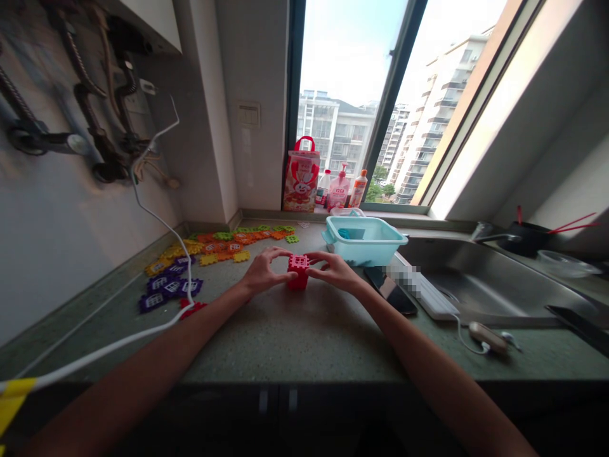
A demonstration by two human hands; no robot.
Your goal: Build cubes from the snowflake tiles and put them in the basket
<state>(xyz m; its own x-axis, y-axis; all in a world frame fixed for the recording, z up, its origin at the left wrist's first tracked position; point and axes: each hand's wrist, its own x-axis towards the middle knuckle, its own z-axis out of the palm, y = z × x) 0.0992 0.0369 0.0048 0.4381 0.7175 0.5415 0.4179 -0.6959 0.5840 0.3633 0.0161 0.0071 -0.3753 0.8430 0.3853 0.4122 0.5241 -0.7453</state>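
A small red cube (298, 271) built from interlocking plastic tiles stands on the speckled green counter (295, 336). My left hand (262, 270) grips its left side with curled fingers reaching over the top. My right hand (335, 270) presses on its right side and top edge. Both forearms stretch forward from the near edge. Loose tiles lie to the left: purple ones (166, 289), a red one (191, 308), yellow ones (164, 260), and orange and green ones (242, 236) farther back.
A light blue plastic tub (365, 244) stands just behind my right hand. A dark phone (391, 291) and a white flat device (425, 295) lie right of it. A steel sink (480, 279) fills the right. A white cable (152, 330) crosses the left counter. Bottles and a red bag (301, 174) stand on the sill.
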